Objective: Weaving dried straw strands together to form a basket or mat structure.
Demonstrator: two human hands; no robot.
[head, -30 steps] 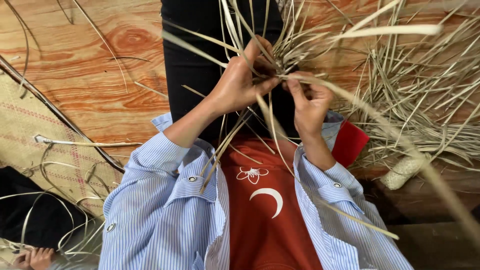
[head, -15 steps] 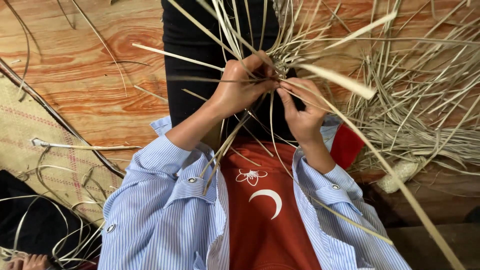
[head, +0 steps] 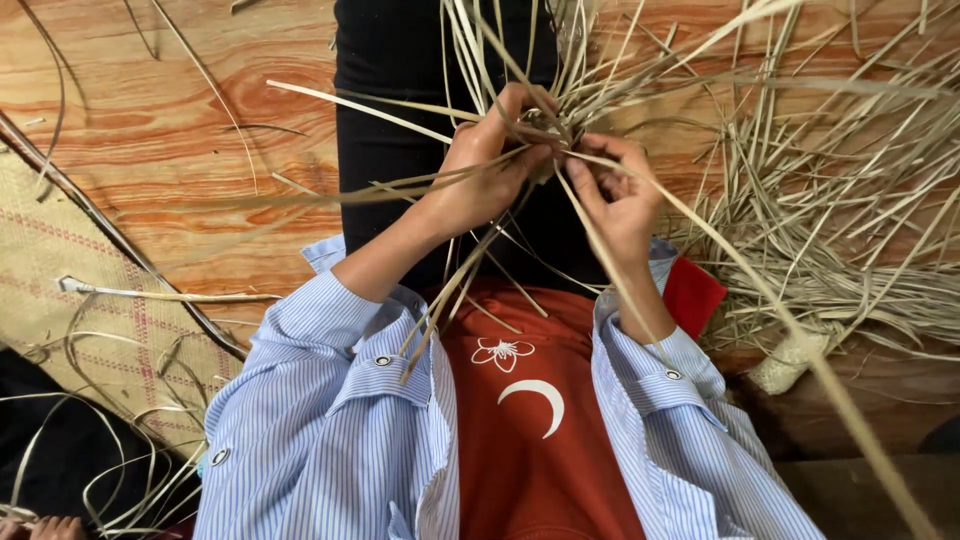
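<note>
Head view, looking down over the person's chest. The left hand (head: 490, 165) is closed around a cluster of pale dried straw strips (head: 520, 130), its fingers curled over the crossing point of the strands. The right hand (head: 618, 195) meets it just beside, thumb and fingers pinched together on one long flat strip (head: 720, 250) that runs diagonally down toward the lower right edge. Both hands work at the same knot of strands, held above the black-trousered lap (head: 400, 130). Loose ends fan upward and outward from the grip; several hang down across the red shirt (head: 530, 440) and the rolled cuffs of a blue-and-white striped overshirt (head: 330, 420).

To the right of the hands, a large heap of the same straw (head: 850, 230) lies on the floor, near the right forearm. The surface is a wooden-patterned floor (head: 180, 130) of orange-brown grain, with stray strips scattered on it. At the left, a woven mat (head: 60, 290) with faint red lines covers part of the floor; curled strips (head: 120, 470) rest on it beside a dark cloth (head: 50, 460).
</note>
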